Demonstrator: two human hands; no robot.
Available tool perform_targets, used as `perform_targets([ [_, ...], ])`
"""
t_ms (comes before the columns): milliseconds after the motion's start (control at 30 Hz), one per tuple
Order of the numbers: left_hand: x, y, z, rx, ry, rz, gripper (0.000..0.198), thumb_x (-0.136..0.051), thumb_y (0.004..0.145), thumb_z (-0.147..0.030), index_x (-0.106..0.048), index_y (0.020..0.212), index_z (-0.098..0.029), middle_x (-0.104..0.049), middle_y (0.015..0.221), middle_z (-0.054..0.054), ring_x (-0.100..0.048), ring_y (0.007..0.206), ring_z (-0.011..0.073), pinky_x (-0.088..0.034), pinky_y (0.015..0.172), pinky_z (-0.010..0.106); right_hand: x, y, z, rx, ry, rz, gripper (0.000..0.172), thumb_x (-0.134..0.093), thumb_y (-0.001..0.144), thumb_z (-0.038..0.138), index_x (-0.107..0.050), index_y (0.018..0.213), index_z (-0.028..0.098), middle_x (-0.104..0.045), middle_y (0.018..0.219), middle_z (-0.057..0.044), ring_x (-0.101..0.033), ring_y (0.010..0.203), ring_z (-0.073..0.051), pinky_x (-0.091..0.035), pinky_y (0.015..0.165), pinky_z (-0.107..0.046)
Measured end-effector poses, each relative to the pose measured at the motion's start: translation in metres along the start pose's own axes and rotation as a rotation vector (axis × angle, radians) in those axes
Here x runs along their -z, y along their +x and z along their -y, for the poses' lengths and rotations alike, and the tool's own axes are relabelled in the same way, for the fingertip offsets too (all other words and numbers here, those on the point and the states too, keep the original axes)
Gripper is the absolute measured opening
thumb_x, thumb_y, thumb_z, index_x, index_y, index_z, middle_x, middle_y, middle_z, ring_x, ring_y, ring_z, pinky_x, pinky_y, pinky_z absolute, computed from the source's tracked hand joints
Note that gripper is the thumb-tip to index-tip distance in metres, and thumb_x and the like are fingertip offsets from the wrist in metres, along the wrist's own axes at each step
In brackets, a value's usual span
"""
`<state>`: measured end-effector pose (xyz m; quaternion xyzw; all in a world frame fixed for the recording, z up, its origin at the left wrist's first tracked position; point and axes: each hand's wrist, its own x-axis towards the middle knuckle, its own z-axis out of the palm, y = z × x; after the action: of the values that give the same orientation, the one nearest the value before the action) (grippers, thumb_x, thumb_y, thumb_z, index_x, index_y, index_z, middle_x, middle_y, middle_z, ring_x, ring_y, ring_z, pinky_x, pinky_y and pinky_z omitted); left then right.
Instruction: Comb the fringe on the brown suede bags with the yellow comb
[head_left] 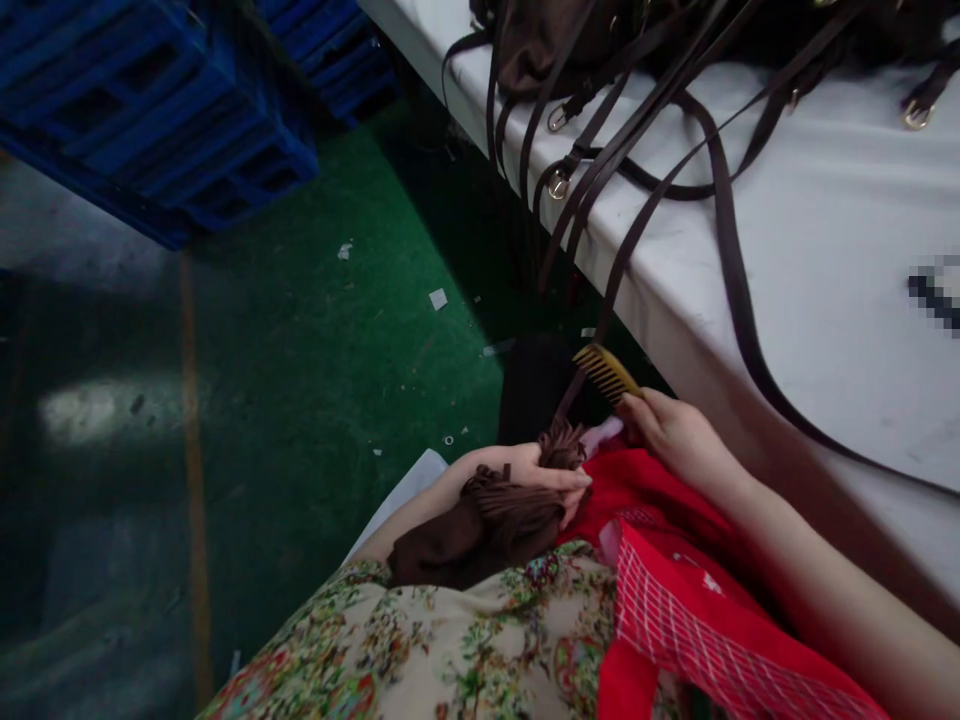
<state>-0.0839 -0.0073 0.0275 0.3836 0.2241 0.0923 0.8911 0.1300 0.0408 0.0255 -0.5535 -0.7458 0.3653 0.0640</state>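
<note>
My right hand point(664, 425) is closed on the end of a yellow wide-toothed comb point(611, 372), whose teeth point down and to the left. Over my lap, my left hand point(551, 482) is wrapped round gathered dark brown soft material point(480, 520), with thin fringe-like strands bunched above and below the fingers. A narrow brown strap point(637, 225) runs from the table edge down towards that bunch; the place where they might join is hard to make out. Beneath both hands lies a red apron point(660, 500) with a white grid pattern over a floral garment point(465, 640).
A white-covered table point(847, 240) stands at the right, its edge close to my right arm. Dark brown bags point(540, 45) and buckled straps lie across it and hang over the edge. Blue pallets point(172, 110) are stacked at upper left. Small scraps dot the green floor point(337, 330).
</note>
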Motion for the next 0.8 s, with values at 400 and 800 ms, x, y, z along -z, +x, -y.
perform_targets([
  [400, -0.006, -0.005, 0.001, 0.056, 0.013, -0.139, 0.025, -0.053, 0.087, -0.024, -0.058, 0.065, -0.014, -0.056, 0.061, 0.0, -0.053, 0.062, 0.0107, -0.045, 0.068, 0.024, -0.016, -0.029, 0.041, 0.328, -0.351, 0.386, 0.022, -0.035, 0.097, 0.025, -0.054, 0.091, 0.018, -0.067, 0.078, -0.006, -0.063, 0.068, -0.018, -0.035, 0.056, -0.025],
  [800, -0.014, 0.005, -0.006, -0.109, 0.571, -0.055, 0.022, -0.044, 0.087, -0.018, -0.048, 0.065, -0.017, -0.049, 0.067, 0.0, -0.044, 0.065, 0.012, -0.041, 0.068, 0.024, -0.03, -0.016, 0.03, 0.189, -0.307, 0.458, 0.018, -0.037, 0.094, 0.024, -0.054, 0.099, 0.019, -0.069, 0.088, -0.007, -0.065, 0.078, -0.02, -0.035, 0.06, -0.027],
])
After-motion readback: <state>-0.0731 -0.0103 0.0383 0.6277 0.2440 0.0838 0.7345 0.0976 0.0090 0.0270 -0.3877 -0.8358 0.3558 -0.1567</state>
